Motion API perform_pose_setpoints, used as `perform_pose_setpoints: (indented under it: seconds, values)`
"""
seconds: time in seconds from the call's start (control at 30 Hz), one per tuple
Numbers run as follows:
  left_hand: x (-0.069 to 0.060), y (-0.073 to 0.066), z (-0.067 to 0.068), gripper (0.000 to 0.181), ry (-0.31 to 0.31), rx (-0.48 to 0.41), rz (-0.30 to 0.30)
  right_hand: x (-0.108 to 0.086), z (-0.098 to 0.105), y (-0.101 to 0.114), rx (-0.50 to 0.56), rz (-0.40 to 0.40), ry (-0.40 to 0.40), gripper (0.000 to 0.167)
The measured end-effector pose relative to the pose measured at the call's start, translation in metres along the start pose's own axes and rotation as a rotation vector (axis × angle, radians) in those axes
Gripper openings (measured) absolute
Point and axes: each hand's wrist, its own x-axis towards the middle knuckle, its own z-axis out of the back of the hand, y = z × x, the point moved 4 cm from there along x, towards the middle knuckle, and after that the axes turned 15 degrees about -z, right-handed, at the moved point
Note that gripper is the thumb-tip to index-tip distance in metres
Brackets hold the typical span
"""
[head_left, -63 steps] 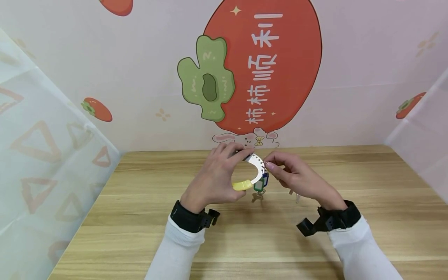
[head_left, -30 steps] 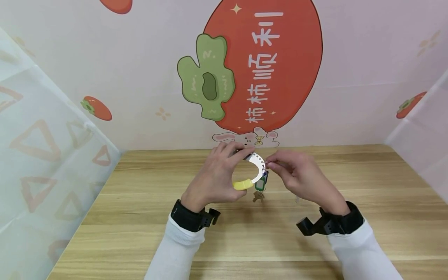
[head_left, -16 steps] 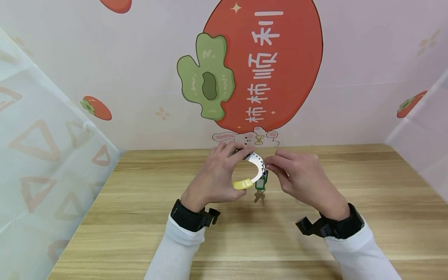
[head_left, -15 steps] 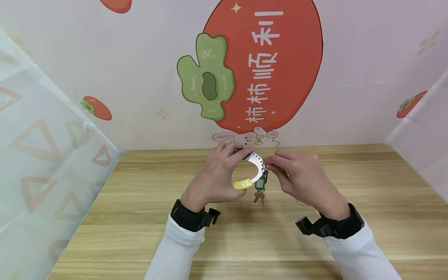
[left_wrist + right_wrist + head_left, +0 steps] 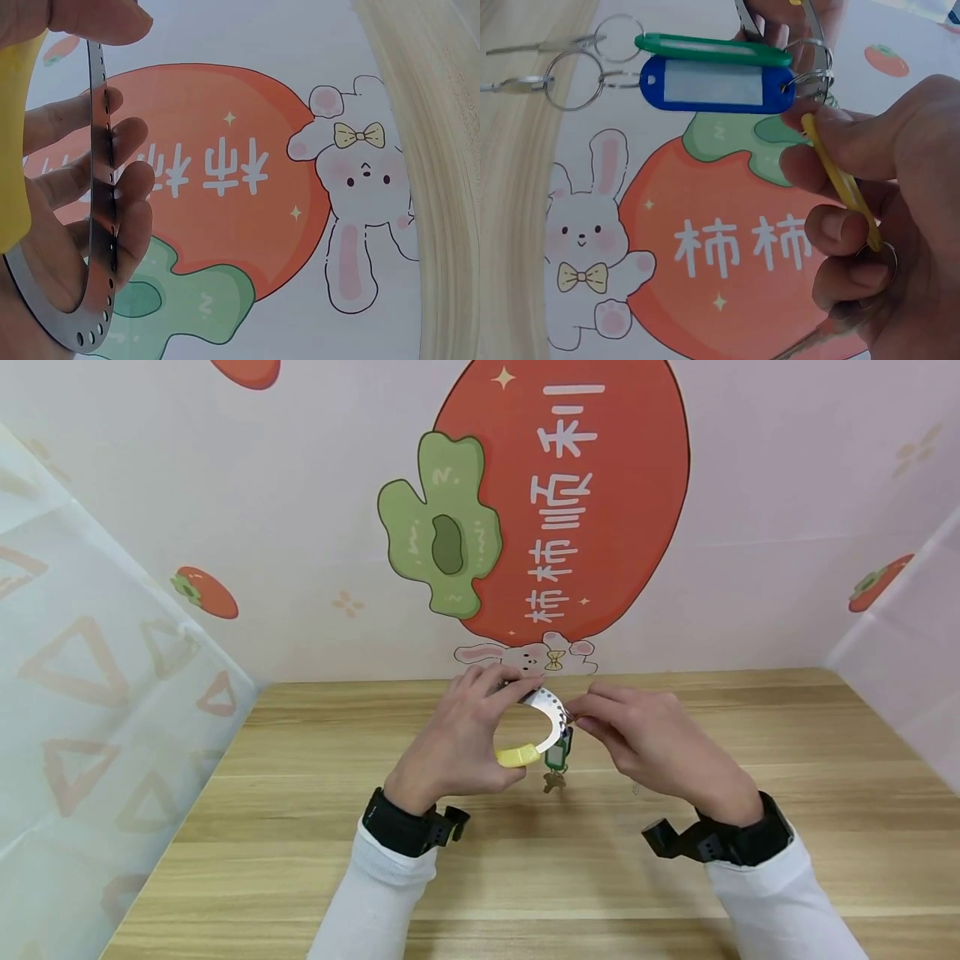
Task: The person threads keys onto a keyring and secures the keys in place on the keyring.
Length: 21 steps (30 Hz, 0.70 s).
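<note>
– R hand (image 5: 652, 739) has swung a bit outward at the wrist vs 0.5 s ago; L hand (image 5: 457, 739) is abt where it was.

– OK, go L to R. What's your L doing?

– Gripping the metal hoop (image 5: 553, 706), your thumb under its yellow handle (image 5: 517, 756), fingers over the far side. Hoop's up off the table (image 5: 300, 877), btwn your hands. Keep that hand your anchor: dead still, so the holes (image 5: 92, 338) don't wander.

– Middle?

– Green tag (image 5: 712, 49) and blue tag (image 5: 712, 85) look looped onto the hoop by their rings, keys (image 5: 554, 781) dangling. They crowd your work spot & could snag, so let 'em hang clear.

– And R?

– You're pinching the yellow tag (image 5: 845, 185) near its upper end, thumb vs index, right beside the hoop. Can't tell if its upper ring's thru a hole; your thumb's in the way.

– Tips?

– Step looks like fitting that ring to the hoop. Pinch close to the ring, aim its open end square at a free hole, then turn it thru gently. Don't yank, or you'll prob tilt the hoop.
</note>
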Motion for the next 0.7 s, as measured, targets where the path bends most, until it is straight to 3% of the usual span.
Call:
perform_pose_setpoints:
  seconds: [0.43, 0.7]
  values:
    - [0.0011, -0.0021, 0.0029, 0.084, -0.025, -0.020, -0.020, 0.0021, -0.0004, -0.0081, 0.256, -0.027, 0.002, 0.027]
    - [0.0020, -0.0029, 0.0021, 0.084, -0.029, 0.009, -0.033, 0.0025, -0.0020, -0.0079, 0.397, -0.107, 0.044, 0.028]
